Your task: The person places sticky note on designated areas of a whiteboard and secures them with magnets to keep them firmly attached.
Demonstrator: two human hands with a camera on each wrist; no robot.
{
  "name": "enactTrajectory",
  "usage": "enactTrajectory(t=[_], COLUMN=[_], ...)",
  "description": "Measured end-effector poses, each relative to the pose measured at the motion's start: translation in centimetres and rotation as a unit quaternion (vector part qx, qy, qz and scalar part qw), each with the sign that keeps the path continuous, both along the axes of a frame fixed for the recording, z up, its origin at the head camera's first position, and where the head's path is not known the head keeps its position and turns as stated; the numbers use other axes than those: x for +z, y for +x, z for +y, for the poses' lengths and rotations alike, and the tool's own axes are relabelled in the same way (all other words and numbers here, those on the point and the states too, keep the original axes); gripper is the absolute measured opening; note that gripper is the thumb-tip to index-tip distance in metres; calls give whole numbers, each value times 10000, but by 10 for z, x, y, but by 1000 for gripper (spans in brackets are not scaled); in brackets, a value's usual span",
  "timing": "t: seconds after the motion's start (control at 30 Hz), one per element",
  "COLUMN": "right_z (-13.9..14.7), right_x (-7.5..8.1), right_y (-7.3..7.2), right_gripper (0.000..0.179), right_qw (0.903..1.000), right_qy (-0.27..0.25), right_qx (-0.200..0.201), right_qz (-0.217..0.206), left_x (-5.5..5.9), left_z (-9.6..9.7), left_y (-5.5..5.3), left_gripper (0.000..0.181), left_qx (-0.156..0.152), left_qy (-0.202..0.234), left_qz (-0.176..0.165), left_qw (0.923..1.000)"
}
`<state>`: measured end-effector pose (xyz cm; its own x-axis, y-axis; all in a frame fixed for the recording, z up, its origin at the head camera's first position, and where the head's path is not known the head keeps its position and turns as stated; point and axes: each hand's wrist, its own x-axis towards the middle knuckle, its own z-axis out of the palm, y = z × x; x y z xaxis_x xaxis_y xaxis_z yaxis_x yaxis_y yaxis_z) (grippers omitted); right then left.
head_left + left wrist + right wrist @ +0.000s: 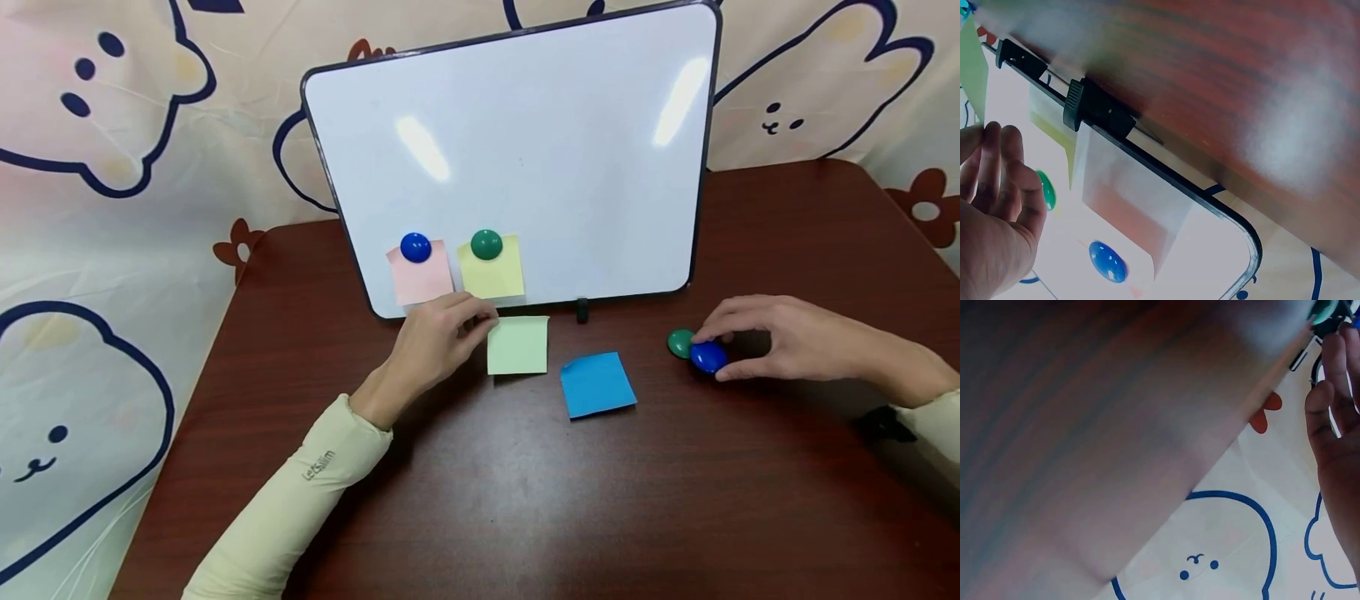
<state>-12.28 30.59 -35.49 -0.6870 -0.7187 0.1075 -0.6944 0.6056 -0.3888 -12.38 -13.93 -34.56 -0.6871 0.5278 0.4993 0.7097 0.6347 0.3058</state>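
My left hand point(442, 333) pinches a light green sticky note point(519, 345) by its left edge, in front of the whiteboard point(570, 167); the left wrist view also shows the note point(972, 72) at the fingertips. At the right, my right hand point(787, 337) holds a round blue magnet point(708, 357) between thumb and fingers. A green magnet point(680, 342) lies right beside it on the table. On the board's lower left, a blue magnet point(416, 247) sits on a pink note point(422, 279), and a green magnet point(487, 244) on a yellow note point(493, 271).
A blue sticky note point(597, 385) lies on the dark brown table point(510, 517) between the hands. Black clips point(1100, 109) stand along the board's lower edge. Behind the board hangs a patterned cloth point(97, 250).
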Motion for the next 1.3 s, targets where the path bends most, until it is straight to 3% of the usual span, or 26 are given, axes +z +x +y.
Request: enactTrajectory(t=[0.3, 0.7, 1.3], right_z=[6, 16, -1], right_x=[4, 1, 7], right_y=[-10, -21, -23], right_gripper=[58, 56, 58], right_qw=[9974, 9918, 9941], right_qy=[-426, -250, -664], right_qx=[-576, -1207, -827], right_qz=[83, 338, 211], left_x=[0, 2, 3], left_z=[1, 5, 15], left_y=[-1, -4, -11], left_gripper=[4, 4, 4], left_qx=[72, 28, 184], left_qy=[63, 330, 293], left_qz=[-31, -18, 302], left_qw=[9999, 9994, 9989])
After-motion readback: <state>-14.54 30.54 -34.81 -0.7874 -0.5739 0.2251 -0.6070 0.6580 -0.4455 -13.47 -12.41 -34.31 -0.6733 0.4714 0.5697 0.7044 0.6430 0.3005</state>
